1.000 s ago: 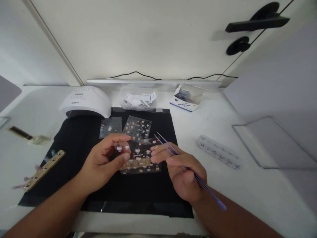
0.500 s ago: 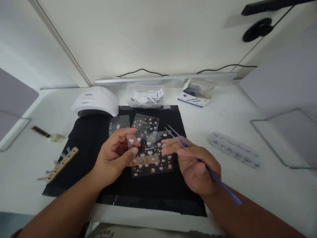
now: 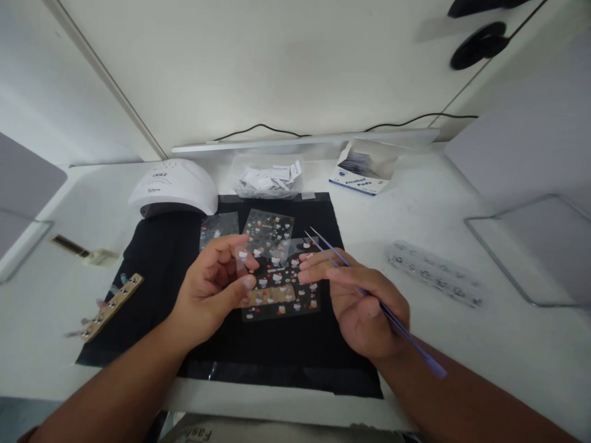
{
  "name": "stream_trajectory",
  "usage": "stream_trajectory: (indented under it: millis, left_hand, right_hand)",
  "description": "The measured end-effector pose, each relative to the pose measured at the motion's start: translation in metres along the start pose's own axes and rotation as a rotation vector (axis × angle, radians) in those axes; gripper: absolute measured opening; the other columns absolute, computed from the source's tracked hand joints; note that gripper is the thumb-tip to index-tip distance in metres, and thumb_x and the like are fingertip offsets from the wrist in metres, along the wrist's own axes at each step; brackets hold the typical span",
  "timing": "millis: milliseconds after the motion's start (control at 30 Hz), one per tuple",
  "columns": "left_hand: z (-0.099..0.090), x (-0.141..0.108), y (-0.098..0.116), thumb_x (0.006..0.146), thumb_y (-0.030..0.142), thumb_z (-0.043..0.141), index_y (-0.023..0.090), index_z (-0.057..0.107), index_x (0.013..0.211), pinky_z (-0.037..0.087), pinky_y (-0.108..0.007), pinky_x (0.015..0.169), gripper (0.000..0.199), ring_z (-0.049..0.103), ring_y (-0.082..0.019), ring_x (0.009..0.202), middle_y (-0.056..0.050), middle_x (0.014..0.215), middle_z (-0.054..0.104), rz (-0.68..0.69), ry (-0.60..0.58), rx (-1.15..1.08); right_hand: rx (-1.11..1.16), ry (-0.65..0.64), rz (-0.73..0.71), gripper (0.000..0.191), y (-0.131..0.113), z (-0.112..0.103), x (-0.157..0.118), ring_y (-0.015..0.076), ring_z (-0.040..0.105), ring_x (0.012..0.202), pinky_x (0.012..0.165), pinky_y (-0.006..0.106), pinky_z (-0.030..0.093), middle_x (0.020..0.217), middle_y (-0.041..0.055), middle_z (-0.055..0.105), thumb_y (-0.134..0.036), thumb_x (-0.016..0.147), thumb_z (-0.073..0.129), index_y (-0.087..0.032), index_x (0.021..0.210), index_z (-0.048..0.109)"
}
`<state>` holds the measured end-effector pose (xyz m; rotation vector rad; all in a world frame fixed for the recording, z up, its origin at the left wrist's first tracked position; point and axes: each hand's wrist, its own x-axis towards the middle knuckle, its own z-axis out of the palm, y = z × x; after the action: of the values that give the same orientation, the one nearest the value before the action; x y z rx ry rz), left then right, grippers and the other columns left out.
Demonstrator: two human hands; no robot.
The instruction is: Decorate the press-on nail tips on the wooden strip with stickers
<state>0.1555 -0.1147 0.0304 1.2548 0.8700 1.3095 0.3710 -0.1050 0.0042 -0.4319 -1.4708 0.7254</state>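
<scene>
My left hand (image 3: 210, 286) holds the left edge of a clear sticker sheet (image 3: 302, 301) printed with small white and red figures. Through the sheet shows a tan strip (image 3: 272, 295). In my right hand (image 3: 364, 301) are blue-purple tweezers (image 3: 392, 317), their thin tips apart and pointing up and left over the sheet's upper right. Behind, a second clear sheet (image 3: 270, 227) and a smaller one (image 3: 219, 224) lie on the black cloth (image 3: 277, 351).
A white lamp (image 3: 173, 187) stands at the back left, beside a clear tub of packets (image 3: 268, 178) and an alcohol pads box (image 3: 360, 175). Left are a bottle (image 3: 99, 256) and a tan holder with nail tips (image 3: 115, 307); right, a clear case (image 3: 434, 274).
The whole view has shifted slightly. Both hands keep nearly the same pose, with the sheet and tweezers still held.
</scene>
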Motion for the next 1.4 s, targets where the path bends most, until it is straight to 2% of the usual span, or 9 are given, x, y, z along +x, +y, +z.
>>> stream_trajectory:
  millis: [167,333,533,733,900,1000,1267,1400]
  left_hand:
    - [0.0012,-0.0002,0.0018,0.083,0.013,0.078,0.04,0.054,0.136,0.059,-0.018,0.06,0.064,0.063,-0.009,0.069,0.001,0.095,0.068,-0.074,-0.068,-0.072]
    - [0.0009,-0.0012,0.0014,0.084,0.011,0.076,0.043,0.047,0.143,0.058,-0.019,0.063,0.073,0.064,-0.009,0.069,0.001,0.095,0.069,-0.084,-0.082,-0.059]
    - [0.0012,-0.0029,-0.0014,0.084,0.011,0.075,0.042,0.046,0.144,0.057,-0.021,0.073,0.074,0.066,-0.011,0.078,0.001,0.092,0.069,-0.088,-0.093,-0.025]
    - [0.0033,-0.0024,0.001,0.085,0.011,0.075,0.043,0.048,0.142,0.058,-0.02,0.064,0.071,0.067,-0.012,0.073,0.001,0.087,0.069,-0.107,-0.08,-0.025]
    - [0.0023,-0.0041,0.0007,0.085,0.011,0.075,0.045,0.043,0.146,0.058,-0.02,0.065,0.076,0.066,-0.012,0.074,0.001,0.088,0.067,-0.095,-0.076,-0.03]
    - [0.0015,-0.0047,0.0006,0.085,0.01,0.075,0.046,0.04,0.148,0.059,-0.022,0.069,0.081,0.065,-0.012,0.076,0.001,0.09,0.066,-0.099,-0.089,-0.042]
    - [-0.0008,-0.003,-0.0038,0.084,0.008,0.074,0.044,0.04,0.151,0.057,-0.017,0.071,0.083,0.065,-0.009,0.077,0.001,0.094,0.069,0.036,-0.161,-0.032]
    - [-0.0013,-0.0037,-0.0044,0.086,0.008,0.072,0.043,0.038,0.151,0.057,-0.019,0.079,0.082,0.065,-0.009,0.081,0.001,0.096,0.07,0.016,-0.16,-0.004]
  right_hand:
    - [-0.02,0.053,-0.029,0.036,0.0006,0.0028,0.0012,0.0264,0.071,0.092,0.087,0.053,0.057,0.1,0.0056,0.08,-0.039,0.101,0.043,-0.03,0.124,0.069]
    - [-0.041,0.084,-0.044,0.034,0.0023,0.004,0.0028,0.0265,0.072,0.09,0.085,0.054,0.058,0.098,0.0056,0.08,-0.039,0.101,0.044,-0.031,0.122,0.07]
    - [-0.059,0.112,-0.035,0.034,0.0013,0.0031,0.0031,0.0262,0.072,0.088,0.087,0.054,0.058,0.097,0.0049,0.08,-0.04,0.101,0.044,-0.032,0.12,0.071]
    - [-0.04,0.116,-0.042,0.034,-0.0001,0.0031,0.0027,0.0264,0.072,0.089,0.089,0.054,0.057,0.097,0.006,0.08,-0.039,0.101,0.045,-0.03,0.12,0.071]
    - [-0.053,0.129,-0.02,0.034,-0.0002,0.0041,0.0034,0.0257,0.072,0.087,0.089,0.053,0.058,0.095,0.0035,0.08,-0.041,0.1,0.044,-0.033,0.118,0.072]
    - [-0.034,0.148,-0.034,0.033,-0.0012,0.0051,0.0038,0.0256,0.072,0.087,0.088,0.053,0.059,0.094,0.005,0.08,-0.04,0.1,0.045,-0.031,0.117,0.072]
    - [-0.018,0.117,-0.111,0.034,0.0005,0.0036,0.0067,0.0252,0.072,0.09,0.088,0.053,0.059,0.098,0.0052,0.08,-0.037,0.101,0.045,-0.025,0.12,0.071]
    - [-0.002,0.139,-0.119,0.034,0.0008,0.0044,0.008,0.0257,0.072,0.091,0.089,0.052,0.059,0.098,0.0059,0.08,-0.035,0.101,0.046,-0.023,0.119,0.072]
